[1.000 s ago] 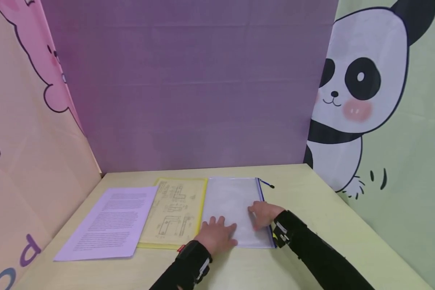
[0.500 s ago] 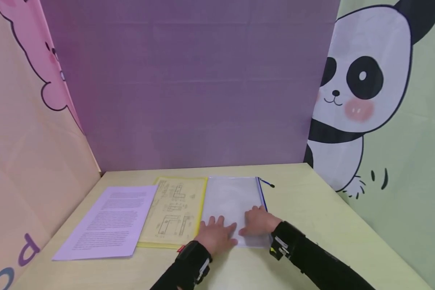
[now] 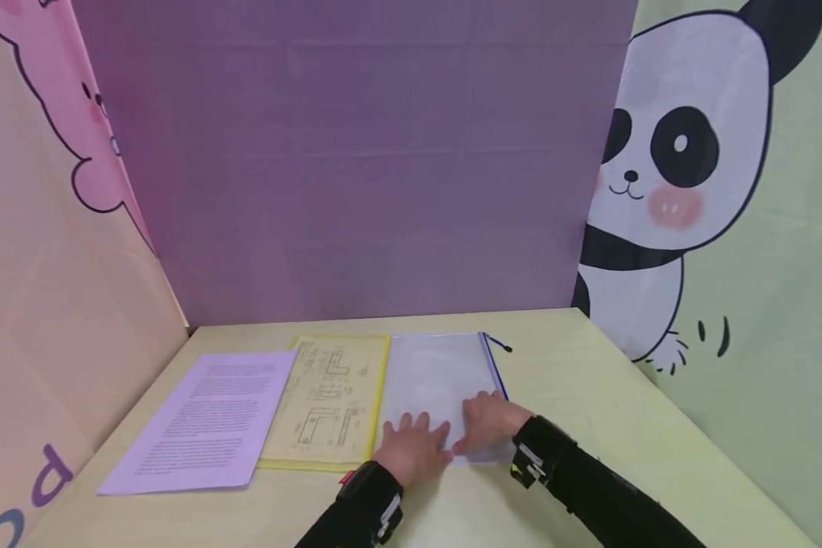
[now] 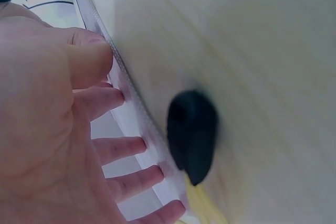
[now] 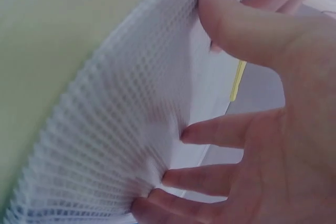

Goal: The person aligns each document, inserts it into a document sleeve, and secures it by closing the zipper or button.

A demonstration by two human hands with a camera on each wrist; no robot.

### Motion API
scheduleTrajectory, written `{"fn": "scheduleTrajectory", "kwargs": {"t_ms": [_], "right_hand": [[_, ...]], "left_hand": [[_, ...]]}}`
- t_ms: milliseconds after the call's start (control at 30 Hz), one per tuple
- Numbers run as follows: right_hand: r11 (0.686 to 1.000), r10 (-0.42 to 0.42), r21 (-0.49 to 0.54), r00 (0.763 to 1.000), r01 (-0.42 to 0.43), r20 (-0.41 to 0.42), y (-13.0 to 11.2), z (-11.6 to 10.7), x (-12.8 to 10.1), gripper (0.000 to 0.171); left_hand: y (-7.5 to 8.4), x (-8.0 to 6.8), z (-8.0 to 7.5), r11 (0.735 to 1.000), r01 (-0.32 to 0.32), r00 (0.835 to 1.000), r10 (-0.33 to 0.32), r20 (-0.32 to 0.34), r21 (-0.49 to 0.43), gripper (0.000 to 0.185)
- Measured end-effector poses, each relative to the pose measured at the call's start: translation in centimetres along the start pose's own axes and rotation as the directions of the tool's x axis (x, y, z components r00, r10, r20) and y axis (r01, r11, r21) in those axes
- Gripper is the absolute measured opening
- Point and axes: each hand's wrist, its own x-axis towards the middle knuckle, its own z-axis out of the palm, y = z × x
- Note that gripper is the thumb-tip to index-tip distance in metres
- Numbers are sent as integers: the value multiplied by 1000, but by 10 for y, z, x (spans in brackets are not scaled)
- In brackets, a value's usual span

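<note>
A white mesh zip pouch [image 3: 428,373] with a blue zipper [image 3: 495,365] along its right side lies flat on the table. My left hand [image 3: 414,450] rests near its front left corner, fingers spread; in the left wrist view the fingertips touch the pouch close to its edge. On the front right part, my right hand [image 3: 489,422] presses its fingertips into the mesh [image 5: 126,114], which puckers there. The two thumbs are close together at the front edge. Left of it lies a yellow-edged zip pouch [image 3: 381,396] bearing a sheet of technical drawings [image 3: 332,396].
A purple printed sheet [image 3: 205,422] overlaps the yellow-edged pouch on the left. A black zipper pull [image 4: 191,135] on a yellow band shows in the left wrist view. The blue zipper's pull [image 3: 500,344] sticks out at the back right. A purple panel [image 3: 356,167] stands behind the table.
My right hand has moved from the blue zipper side leftward and nearer, its thumb now by the left thumb. The left hand has barely shifted.
</note>
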Motion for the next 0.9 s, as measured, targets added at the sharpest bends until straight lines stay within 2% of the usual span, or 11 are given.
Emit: {"fn": "scheduleTrajectory", "kwargs": {"t_ms": [200,467,633,800,900], "right_hand": [[1000,-18,-3,1000,18,0,7,-2,3,69],[997,-67,-49,998,66,-7,11,-2,6,67],[996,-74,-55,997,74,-3,12,-2,6,65],[996,-61,-59,998,61,3,12,-2,7,69],[997,-54,-55,998,55,9,12,-3,6,70]], "left_hand": [[3,3,2,999,-1,1000,0,20,50,51],[1,4,4,997,-17,1000,18,-13,72,52],[-6,4,3,998,-40,999,42,-34,52,49],[-18,0,-5,997,-81,989,79,-125,-15,45],[-29,-4,-13,993,-91,979,76,-189,-72,41]]}}
